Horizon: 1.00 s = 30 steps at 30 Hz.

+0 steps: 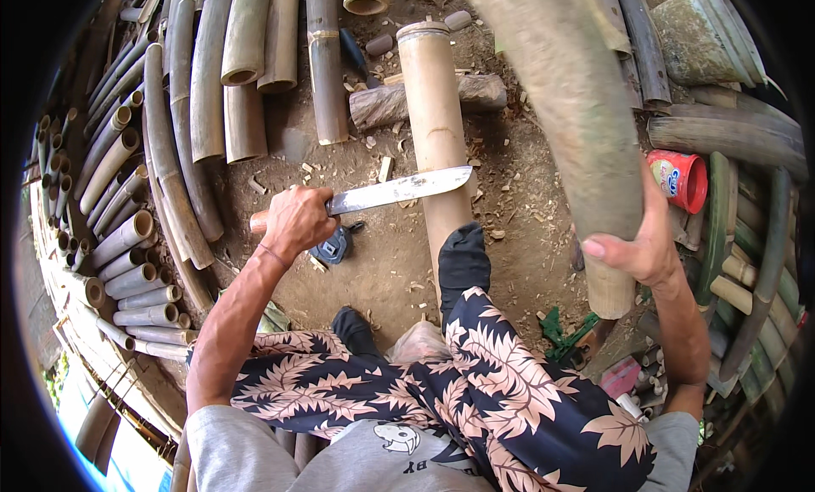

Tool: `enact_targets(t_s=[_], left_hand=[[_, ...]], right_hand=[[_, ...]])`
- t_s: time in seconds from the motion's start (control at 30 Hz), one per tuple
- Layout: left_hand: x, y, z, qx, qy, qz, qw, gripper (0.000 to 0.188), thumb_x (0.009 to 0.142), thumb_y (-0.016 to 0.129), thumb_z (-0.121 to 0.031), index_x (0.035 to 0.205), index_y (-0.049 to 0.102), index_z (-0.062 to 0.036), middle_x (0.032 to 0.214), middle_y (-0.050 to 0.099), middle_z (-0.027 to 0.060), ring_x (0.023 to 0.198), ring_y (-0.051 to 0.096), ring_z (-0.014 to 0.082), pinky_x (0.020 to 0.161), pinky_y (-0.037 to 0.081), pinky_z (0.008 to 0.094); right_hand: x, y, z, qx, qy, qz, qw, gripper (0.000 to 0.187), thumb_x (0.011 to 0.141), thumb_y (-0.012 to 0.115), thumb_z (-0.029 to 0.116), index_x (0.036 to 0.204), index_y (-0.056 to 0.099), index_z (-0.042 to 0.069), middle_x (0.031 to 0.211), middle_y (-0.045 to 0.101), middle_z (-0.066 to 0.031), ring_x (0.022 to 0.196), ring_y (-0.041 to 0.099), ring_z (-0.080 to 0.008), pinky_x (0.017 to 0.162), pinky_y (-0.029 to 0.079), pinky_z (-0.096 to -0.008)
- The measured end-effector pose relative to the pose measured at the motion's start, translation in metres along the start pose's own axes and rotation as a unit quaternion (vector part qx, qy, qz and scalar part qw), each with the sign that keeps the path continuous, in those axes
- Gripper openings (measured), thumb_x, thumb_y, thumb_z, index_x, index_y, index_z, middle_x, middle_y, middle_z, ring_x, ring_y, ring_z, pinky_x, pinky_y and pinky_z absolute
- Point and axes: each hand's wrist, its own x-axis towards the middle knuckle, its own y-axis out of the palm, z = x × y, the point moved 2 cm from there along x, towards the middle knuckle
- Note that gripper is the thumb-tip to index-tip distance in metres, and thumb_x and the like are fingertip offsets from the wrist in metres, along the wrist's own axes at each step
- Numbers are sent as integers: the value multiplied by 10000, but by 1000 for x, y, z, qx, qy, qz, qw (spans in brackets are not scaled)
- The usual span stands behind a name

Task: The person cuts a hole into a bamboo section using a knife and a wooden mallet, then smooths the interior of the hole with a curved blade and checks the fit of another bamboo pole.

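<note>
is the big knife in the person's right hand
No, the left hand grips the knife, while the right hand holds a thick bamboo piece.

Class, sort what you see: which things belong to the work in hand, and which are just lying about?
In the work:
machete, held in the left hand
bamboo pole, held in the right hand
bamboo length, laid over a short log

Seemingly lying about:
red plastic tub
stained pale bucket
scattered chips

Stacked bamboo lengths (pixel 115 246) crowd the left of a brown earth floor (pixel 382 271) strewn with pale chips (pixel 386 168), while more bamboo (pixel 726 140) and a dingy bucket (pixel 705 38) line the right and bright daylight glares at the lower left.
</note>
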Motion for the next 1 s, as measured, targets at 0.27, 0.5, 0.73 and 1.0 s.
enact_targets(t_s=[0.27, 0.5, 0.73, 1.0], left_hand=[[27, -16, 0, 19, -8, 84, 996, 220, 718, 640, -212, 846, 743, -65, 756, 693, 222, 737, 697, 389, 733, 568, 464], [28, -9, 9, 25, -4, 52, 998, 209, 709, 647, -197, 841, 736, -62, 758, 696, 216, 737, 698, 387, 735, 571, 463], [30, -5, 6, 28, 4, 35, 999, 198, 722, 661, -211, 846, 721, -68, 762, 701, 205, 721, 702, 367, 723, 576, 457], [29, -7, 5, 37, 11, 50, 998, 178, 726, 633, -178, 836, 717, -68, 737, 686, 221, 713, 692, 389, 700, 566, 467]], right_hand=[[44, 49, -30, -432, -549, 194, 688, 541, 859, 670, 146, 1367, 489, 199, 877, 604, -80, 644, 586, -166, 545, 547, -313], [30, 69, -7, -526, -364, 290, 712, 580, 752, 745, 245, 1281, 557, 101, 813, 555, -52, 624, 564, -179, 539, 521, -295], [48, 46, -40, -601, -219, 325, 697, 906, 591, 880, 308, 1366, 460, 97, 954, 576, -102, 776, 618, -250, 658, 555, -348], [28, 66, -36, -404, -427, 290, 755, 564, 733, 746, 187, 1249, 529, 115, 820, 556, -57, 695, 609, -213, 591, 538, -351]])
